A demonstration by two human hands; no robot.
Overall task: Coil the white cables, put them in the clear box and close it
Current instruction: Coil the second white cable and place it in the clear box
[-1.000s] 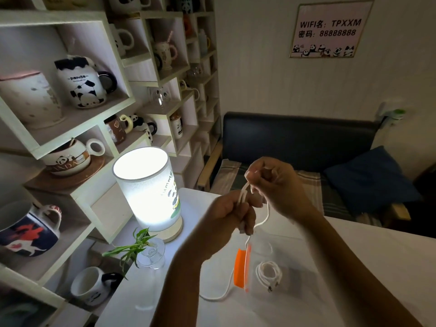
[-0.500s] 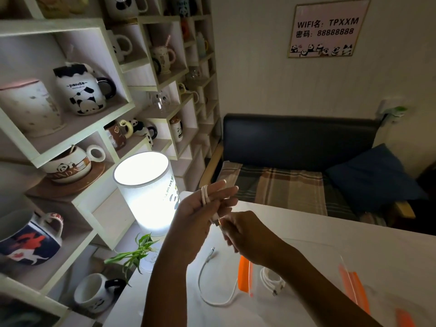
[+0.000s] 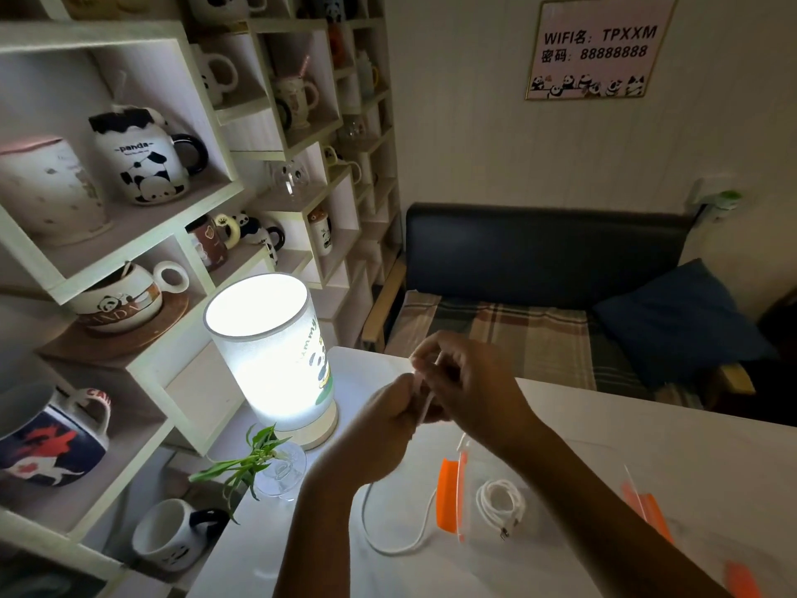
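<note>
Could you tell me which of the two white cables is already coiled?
The coiled cable lying inside the clear box; the other cable trails loose between both hands.

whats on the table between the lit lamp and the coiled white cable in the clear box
In the head view, the hanging end of the white cable being wound loops on the table, then the box's orange latch. The lamp sits left, the coiled cable right.

You're in a panda-themed café or guesthouse lounge: left of your hands, shelves (image 3: 129,235) of panda mugs (image 3: 144,161) and a lit lamp (image 3: 269,347); beyond them a bench sofa (image 3: 539,269) under a WiFi password sign (image 3: 597,47)
</note>
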